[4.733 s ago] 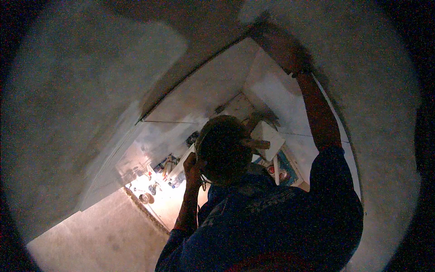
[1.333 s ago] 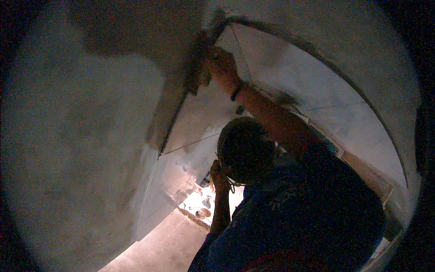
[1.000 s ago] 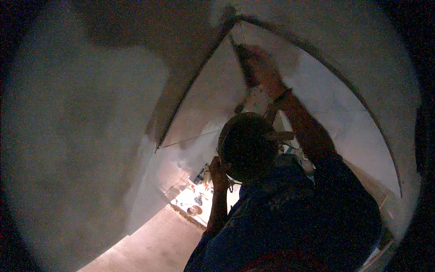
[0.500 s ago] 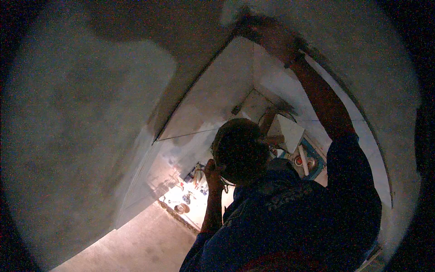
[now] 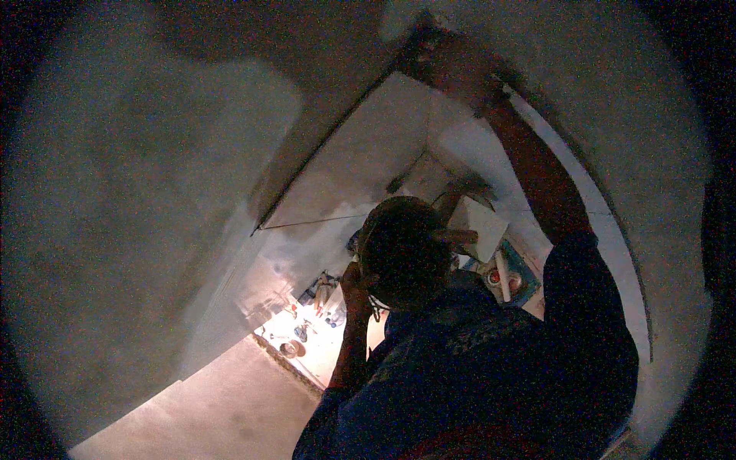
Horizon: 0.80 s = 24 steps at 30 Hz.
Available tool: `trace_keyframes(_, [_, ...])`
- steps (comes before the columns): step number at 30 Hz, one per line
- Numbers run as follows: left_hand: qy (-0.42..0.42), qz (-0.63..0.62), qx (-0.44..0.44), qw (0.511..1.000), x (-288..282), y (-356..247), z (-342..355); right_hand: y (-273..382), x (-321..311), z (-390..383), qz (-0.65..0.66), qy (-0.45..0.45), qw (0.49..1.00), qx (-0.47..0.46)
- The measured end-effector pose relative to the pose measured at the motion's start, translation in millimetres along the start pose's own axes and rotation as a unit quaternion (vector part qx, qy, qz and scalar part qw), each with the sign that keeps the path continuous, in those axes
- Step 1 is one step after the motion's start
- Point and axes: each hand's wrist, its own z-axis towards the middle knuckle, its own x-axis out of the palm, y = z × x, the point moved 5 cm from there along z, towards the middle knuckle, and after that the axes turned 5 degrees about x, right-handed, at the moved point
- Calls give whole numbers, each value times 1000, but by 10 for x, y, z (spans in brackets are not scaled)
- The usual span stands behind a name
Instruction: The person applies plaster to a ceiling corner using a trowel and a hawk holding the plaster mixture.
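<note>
Neither of my hands shows in the head view. A person in a dark blue shirt (image 5: 491, 360), seen from behind, fills the lower middle and right. That person's right arm (image 5: 540, 172) reaches up to a dark, stained corner at the top. The raised hand (image 5: 460, 69) is dim and blurred against the surface there; whether it holds anything cannot be made out. The person's left arm is bent, and the left hand (image 5: 355, 287) is up beside the head (image 5: 405, 249); its fingers are partly hidden.
Patchy grey plastered surfaces (image 5: 138, 215) surround the space. Brightly lit at lower left is a pale surface (image 5: 314, 356) with several small objects and a round item (image 5: 291, 349). A white panel (image 5: 483, 226) and a blue-edged tray (image 5: 527, 277) with items lie beyond the person.
The view has shifted slightly, so the lit objects and the tray appear a little further left. The person's raised hand stays at the top corner and is more blurred.
</note>
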Motion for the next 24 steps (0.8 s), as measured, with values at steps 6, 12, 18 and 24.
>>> trace_keyframes(6, [-13, -6, 16, 1000, 109, 56, 40, 775, -143, -499, 171, 151, 970, -82])
trace_keyframes(12, [-30, 35, 7, 999, 96, -15, 136, 591, -536, -1086, 444, 315, 829, 130])
trace_keyframes(18, [-27, -2, -4, 1000, 169, -368, 321, 684, -481, -1581, 284, 547, 771, 162])
trace_keyframes(24, [-6, -21, 44, 999, 285, -561, 471, 957, -275, -1679, 232, 447, 864, 17])
